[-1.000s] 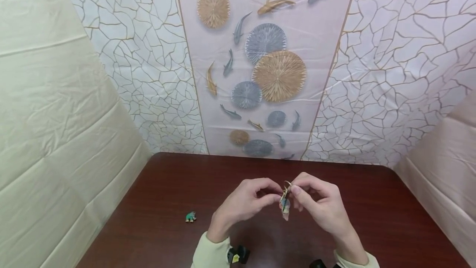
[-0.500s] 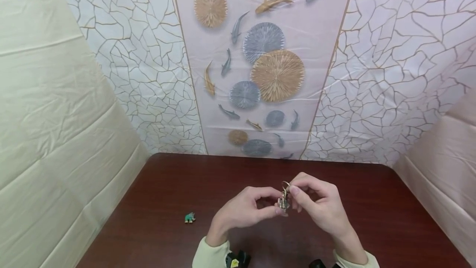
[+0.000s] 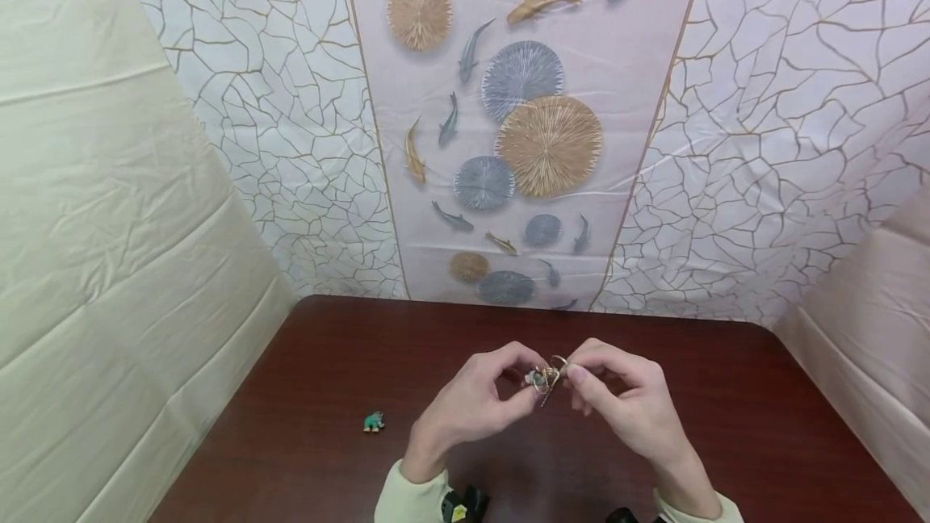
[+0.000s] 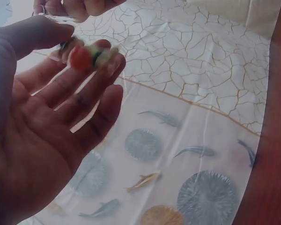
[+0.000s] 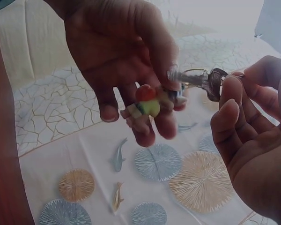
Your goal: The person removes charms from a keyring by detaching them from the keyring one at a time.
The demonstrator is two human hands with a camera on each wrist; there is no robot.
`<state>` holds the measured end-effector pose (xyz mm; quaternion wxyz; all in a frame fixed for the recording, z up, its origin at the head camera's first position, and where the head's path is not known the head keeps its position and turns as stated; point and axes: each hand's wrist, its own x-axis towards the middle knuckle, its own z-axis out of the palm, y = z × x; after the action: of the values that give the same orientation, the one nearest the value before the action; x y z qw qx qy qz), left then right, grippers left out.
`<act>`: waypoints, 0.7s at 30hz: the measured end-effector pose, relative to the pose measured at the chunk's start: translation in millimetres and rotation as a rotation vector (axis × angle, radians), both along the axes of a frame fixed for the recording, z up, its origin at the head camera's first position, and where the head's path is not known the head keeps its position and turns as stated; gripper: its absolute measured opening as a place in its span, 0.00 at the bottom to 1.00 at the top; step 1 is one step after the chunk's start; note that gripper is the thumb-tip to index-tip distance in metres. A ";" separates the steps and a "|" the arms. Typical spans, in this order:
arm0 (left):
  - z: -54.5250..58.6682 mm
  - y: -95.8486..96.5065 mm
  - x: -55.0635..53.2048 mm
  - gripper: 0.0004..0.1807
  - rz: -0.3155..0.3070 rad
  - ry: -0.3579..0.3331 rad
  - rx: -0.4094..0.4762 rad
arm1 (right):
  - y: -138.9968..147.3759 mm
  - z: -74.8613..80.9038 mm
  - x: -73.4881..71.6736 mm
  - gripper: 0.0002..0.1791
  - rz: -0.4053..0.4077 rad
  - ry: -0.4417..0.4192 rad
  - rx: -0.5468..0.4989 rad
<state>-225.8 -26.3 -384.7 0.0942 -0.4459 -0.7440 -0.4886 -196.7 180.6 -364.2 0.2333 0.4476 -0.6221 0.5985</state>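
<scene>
Over the dark table, both hands hold one keychain. My left hand (image 3: 475,394) pinches its charm end between thumb and fingers. The small charm (image 5: 147,105), with red, yellow-green and pale parts, lies across the fingers in the right wrist view. My right hand (image 3: 628,394) pinches the split ring (image 3: 559,361) at the other end. A metal key (image 5: 217,84) hangs between the hands, beside a gold-coloured clasp (image 5: 195,75). In the left wrist view the charm is blurred, and the thumb covers part of it.
A small green elephant-shaped charm (image 3: 374,422) stands on the dark red-brown table (image 3: 305,394), left of the hands. Behind the table hangs a patterned cloth (image 3: 508,216) with fish and round motifs. Pale cloth (image 3: 131,265) walls off the left side.
The charm end hung down below the hands; my left hand has taken it up and turned it leftward into its fingers. The right hand has stayed almost still, holding the ring.
</scene>
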 end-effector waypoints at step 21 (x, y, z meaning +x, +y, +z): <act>7.0 1.9 10.6 0.08 -0.025 -0.027 0.000 | -0.5 -0.2 4.0 0.17 -0.022 -0.020 0.017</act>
<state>-215.2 -24.4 -377.7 0.0780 -0.4484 -0.7397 -0.4956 -192.7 180.1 -364.4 0.2295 0.4367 -0.6345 0.5950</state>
